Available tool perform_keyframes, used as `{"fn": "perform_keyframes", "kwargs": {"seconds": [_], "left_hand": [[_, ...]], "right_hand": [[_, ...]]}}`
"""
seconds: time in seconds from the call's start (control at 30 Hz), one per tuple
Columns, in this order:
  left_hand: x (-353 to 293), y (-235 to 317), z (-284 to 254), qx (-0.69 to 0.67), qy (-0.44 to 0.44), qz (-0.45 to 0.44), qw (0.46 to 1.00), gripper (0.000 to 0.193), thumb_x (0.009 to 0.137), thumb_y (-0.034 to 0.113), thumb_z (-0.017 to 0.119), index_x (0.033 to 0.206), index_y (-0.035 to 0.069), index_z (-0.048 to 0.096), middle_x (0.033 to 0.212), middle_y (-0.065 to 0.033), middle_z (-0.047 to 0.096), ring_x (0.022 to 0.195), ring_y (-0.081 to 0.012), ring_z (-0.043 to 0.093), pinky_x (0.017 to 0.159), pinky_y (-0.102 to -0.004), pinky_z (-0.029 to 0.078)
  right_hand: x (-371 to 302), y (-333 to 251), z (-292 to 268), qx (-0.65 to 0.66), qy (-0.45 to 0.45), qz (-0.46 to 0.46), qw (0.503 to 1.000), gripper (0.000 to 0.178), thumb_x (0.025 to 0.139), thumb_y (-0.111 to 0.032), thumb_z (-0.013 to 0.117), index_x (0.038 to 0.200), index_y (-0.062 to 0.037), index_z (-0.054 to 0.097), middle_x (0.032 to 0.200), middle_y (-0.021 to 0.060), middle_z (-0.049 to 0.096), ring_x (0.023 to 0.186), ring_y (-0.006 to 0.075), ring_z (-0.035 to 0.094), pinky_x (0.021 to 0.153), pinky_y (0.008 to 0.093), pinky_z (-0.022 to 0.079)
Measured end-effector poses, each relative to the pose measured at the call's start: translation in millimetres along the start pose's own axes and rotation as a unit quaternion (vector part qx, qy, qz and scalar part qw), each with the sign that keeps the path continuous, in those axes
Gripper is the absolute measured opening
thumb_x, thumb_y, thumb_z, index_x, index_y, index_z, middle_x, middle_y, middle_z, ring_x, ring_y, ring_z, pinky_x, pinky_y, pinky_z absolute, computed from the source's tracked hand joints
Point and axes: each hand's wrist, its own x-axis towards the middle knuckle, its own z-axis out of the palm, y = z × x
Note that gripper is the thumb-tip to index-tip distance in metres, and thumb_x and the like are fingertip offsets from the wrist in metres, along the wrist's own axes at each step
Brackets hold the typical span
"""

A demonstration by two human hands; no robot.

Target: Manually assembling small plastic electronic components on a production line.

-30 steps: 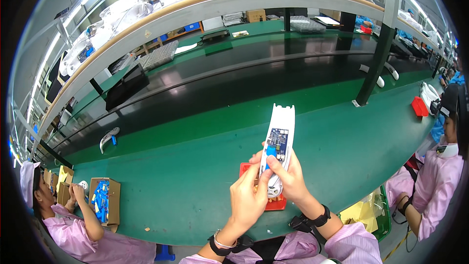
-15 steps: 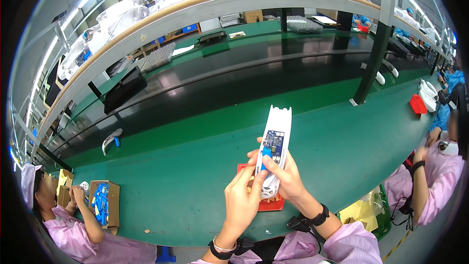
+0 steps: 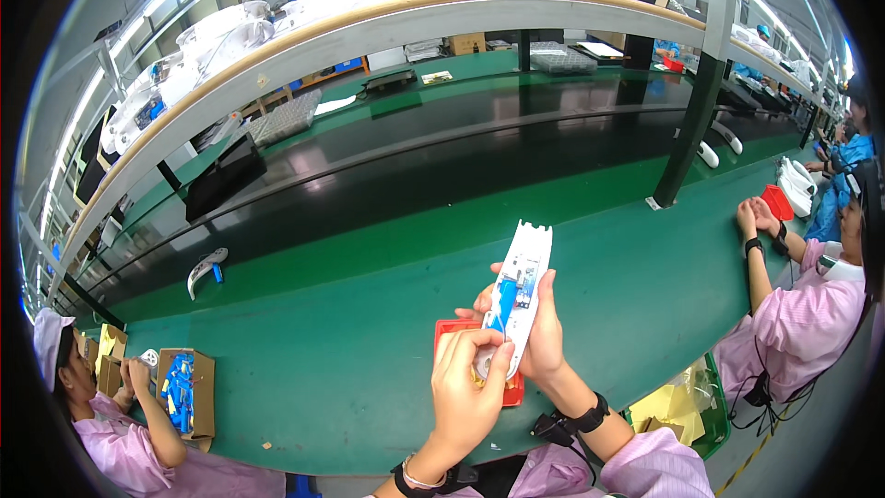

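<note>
White casing (image 3: pixel 524 321), one, is held up over the desk (image 3: pixel 323 378), long, narrow and tilted. Set in it are one blue cell (image 3: pixel 504 300) and one small circuit board (image 3: pixel 524 282). The right hand (image 3: pixel 546 343) grasps the casing, its thumb along the right side and other fingers showing at the left. The left hand (image 3: pixel 461 395) has thumb and forefinger brought together at the casing's lower end; I cannot tell whether that grip pinches something or only touches it.

Below the hands stands one red tray (image 3: pixel 444 336), mostly covered, so its contents cannot be made out. To the left, one open cardboard box (image 3: pixel 207 398) contains a heap of blue cells (image 3: pixel 181 392), too many and too overlapped to count. Beside it, one co-worker (image 3: pixel 138 447) has both hands at one white part (image 3: pixel 149 357).

At right, one green crate (image 3: pixel 722 420) contains yellow sheets (image 3: pixel 666 406) and clear plastic. Another co-worker (image 3: pixel 802 323) holds both hands near a second red tray (image 3: pixel 777 201), with white pieces (image 3: pixel 796 186) just beside it.

Farther off lie one curved white piece (image 3: pixel 205 267) with a blue cell against it, and two white pieces (image 3: pixel 719 143) near a post (image 3: pixel 687 143).
</note>
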Motion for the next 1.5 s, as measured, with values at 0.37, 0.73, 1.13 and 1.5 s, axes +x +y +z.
{"fn": "perform_keyframes", "kwargs": {"seconds": [0.37, 0.73, 1.13, 1.5], "left_hand": [[11, -1, -19, -0.461, -0.026, -0.24, 0.854, 0.018, 0.094, 0.007, 0.058, 0.107, -0.005, 0.059, 0.093, -0.0139, 0.067, 0.081, -0.0141, 0.064, 0.074, -0.0264, 0.053], [7, -3, 2, -0.4, 0.01, -0.233, 0.886, 0.043, 0.087, -0.004, 0.062, 0.124, -0.004, 0.041, 0.087, -0.0107, 0.065, 0.075, -0.0106, 0.063, 0.068, -0.0227, 0.05], [1, -6, 14, -0.418, 0.041, -0.244, 0.874, 0.037, 0.085, -0.005, 0.064, 0.11, 0.002, 0.036, 0.086, -0.0125, 0.064, 0.071, -0.0118, 0.063, 0.066, -0.0229, 0.051], [4, -6, 11, -0.429, 0.046, -0.25, 0.867, 0.033, 0.087, -0.004, 0.063, 0.106, 0.002, 0.036, 0.084, -0.0131, 0.064, 0.071, -0.0121, 0.062, 0.065, -0.0233, 0.051]], "right_hand": [[-9, 0, 3, -0.075, 0.006, 0.031, 0.997, 0.071, 0.098, -0.059, 0.016, 0.128, 0.0001, 0.039, 0.089, 0.0114, 0.06, 0.082, 0.0169, 0.061, 0.077, 0.0311, 0.052], [-9, 10, -1, -0.113, -0.012, -0.003, 0.994, 0.064, 0.101, -0.052, 0.018, 0.134, 0.0003, 0.035, 0.115, 0.0109, 0.054, 0.106, 0.0175, 0.056, 0.091, 0.0317, 0.048], [-14, 9, -3, -0.174, -0.014, -0.022, 0.984, 0.07, 0.098, -0.057, 0.02, 0.134, 0.0015, 0.036, 0.112, 0.0109, 0.054, 0.107, 0.0188, 0.055, 0.095, 0.0333, 0.045], [-14, 10, -3, -0.225, -0.025, -0.034, 0.973, 0.07, 0.099, -0.056, 0.021, 0.134, 0.0021, 0.036, 0.112, 0.0106, 0.054, 0.105, 0.0174, 0.055, 0.092, 0.0316, 0.046]]}}
